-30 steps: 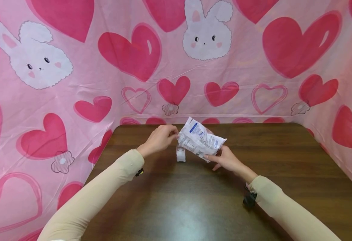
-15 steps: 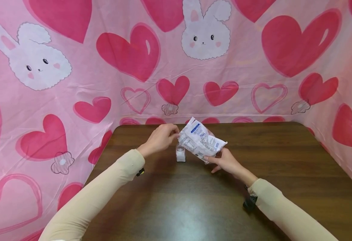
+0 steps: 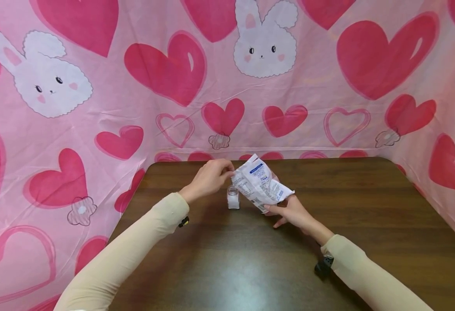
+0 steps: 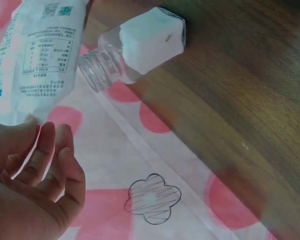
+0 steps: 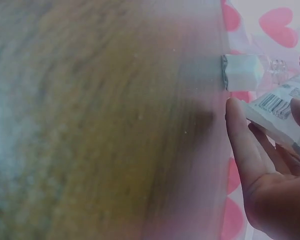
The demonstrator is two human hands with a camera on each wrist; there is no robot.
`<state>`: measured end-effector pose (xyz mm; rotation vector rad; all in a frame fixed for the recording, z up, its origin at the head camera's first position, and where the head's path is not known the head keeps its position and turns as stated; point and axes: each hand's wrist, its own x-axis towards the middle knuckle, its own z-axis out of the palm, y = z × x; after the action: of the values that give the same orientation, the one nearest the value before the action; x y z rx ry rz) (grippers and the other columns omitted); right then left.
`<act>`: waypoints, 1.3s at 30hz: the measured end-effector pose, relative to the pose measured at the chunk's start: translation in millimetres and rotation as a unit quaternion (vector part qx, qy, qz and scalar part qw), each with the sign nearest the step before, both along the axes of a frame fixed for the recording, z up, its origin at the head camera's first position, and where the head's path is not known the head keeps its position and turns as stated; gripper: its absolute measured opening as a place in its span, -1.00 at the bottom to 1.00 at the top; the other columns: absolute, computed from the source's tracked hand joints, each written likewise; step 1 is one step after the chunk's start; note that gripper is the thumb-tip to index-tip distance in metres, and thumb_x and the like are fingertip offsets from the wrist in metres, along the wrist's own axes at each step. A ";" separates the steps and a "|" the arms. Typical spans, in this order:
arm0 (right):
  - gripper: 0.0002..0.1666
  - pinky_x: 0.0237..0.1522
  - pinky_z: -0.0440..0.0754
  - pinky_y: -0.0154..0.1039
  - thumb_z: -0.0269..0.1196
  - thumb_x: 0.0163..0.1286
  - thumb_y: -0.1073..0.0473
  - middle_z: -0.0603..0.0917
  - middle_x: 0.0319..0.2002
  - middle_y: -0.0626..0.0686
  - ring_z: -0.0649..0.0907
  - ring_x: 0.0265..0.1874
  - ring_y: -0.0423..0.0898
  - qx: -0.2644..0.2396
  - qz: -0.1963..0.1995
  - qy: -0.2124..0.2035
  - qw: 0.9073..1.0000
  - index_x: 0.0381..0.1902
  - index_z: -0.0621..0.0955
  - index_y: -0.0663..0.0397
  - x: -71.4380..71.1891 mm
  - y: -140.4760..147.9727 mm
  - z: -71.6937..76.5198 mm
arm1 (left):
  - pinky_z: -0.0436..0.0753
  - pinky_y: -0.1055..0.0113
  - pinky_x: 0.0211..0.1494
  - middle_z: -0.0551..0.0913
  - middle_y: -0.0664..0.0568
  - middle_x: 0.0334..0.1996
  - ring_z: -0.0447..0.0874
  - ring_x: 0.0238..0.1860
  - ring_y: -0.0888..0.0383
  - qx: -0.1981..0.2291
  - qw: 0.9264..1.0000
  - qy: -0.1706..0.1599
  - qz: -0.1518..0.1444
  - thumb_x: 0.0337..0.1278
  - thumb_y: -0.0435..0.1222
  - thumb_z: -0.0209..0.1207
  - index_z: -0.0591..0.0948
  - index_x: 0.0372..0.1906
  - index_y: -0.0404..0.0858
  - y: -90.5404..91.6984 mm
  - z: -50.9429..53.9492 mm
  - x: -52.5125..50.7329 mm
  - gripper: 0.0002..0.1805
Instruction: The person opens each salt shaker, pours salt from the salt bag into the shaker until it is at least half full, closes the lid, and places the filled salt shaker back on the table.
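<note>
Above the table, a white printed plastic bag [image 3: 260, 183] is held between both hands, tilted down to the left. My left hand [image 3: 211, 178] pinches its left corner between thumb and fingertips, as the left wrist view shows. My right hand [image 3: 292, 212] grips the bag's lower right side, thumb in front and fingers behind. Just below the bag's left corner stands a small clear glass jar [image 4: 147, 45], upright and lidless, with white contents up to about its shoulder. The bag's opening and its contents cannot be made out.
The dark brown wooden table [image 3: 351, 207] extends around the jar. A pink cloth [image 3: 313, 82] with hearts and rabbits hangs behind the table and along its sides. Small white specks [image 4: 245, 146] lie on the tabletop.
The bag has tipped a little further, its upper edge moving right and its right end dropping slightly. Both hands keep their hold, and the jar stays in place.
</note>
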<state>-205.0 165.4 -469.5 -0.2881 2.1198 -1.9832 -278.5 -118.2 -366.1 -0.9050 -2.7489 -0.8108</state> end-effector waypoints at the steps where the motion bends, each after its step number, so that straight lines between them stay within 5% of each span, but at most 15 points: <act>1: -0.32 -0.39 0.76 0.16 0.41 0.45 0.28 0.65 0.15 0.38 0.75 -0.05 0.35 -0.002 0.001 -0.001 1.000 0.41 0.39 0.29 0.8 0.2 0.0 | 0.62 0.21 -0.18 0.69 0.07 -0.31 0.56 -0.30 0.08 0.001 1.000 0.002 -0.002 0.38 -0.30 0.38 0.75 -0.16 -0.16 0.4 0.3 0.1 -0.96; 16: -0.43 -0.40 0.76 0.13 0.43 0.45 0.20 0.72 0.06 0.38 0.77 -0.05 0.29 0.020 0.010 -0.013 1.000 0.29 0.52 0.38 8.9 4.1 0.1 | 0.60 0.23 -0.20 0.68 0.08 -0.32 0.56 -0.32 0.10 0.008 1.000 0.026 -0.014 0.37 -0.31 0.38 0.75 -0.15 -0.16 8.5 7.9 1.8 -0.96; 30: -0.47 -0.44 0.75 0.12 0.41 0.49 0.12 0.73 -0.01 0.43 0.78 -0.12 0.28 0.039 0.023 -0.006 0.999 0.22 0.56 0.39 14.3 9.7 0.2 | 0.63 0.21 -0.02 0.73 0.06 -0.22 0.59 -0.21 0.10 0.045 0.996 0.054 -0.050 0.38 -0.37 0.35 0.76 -0.11 -0.19 17.3 12.5 0.5 -0.93; 39: -0.50 -0.39 0.77 0.06 0.48 0.40 0.09 0.70 -0.22 0.41 0.73 -0.38 0.19 0.070 -0.039 0.006 0.997 0.08 0.62 0.37 18.4 8.7 2.8 | 0.62 0.24 0.01 0.75 0.05 -0.21 0.62 -0.19 0.13 0.058 0.992 0.072 -0.084 0.40 -0.43 0.32 0.76 -0.14 -0.22 28.0 16.4 -4.6 -0.92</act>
<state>-186.6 174.1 -466.7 -0.1960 2.2971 -1.8643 -283.1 -90.3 -349.8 -1.1351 -2.5008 -0.8847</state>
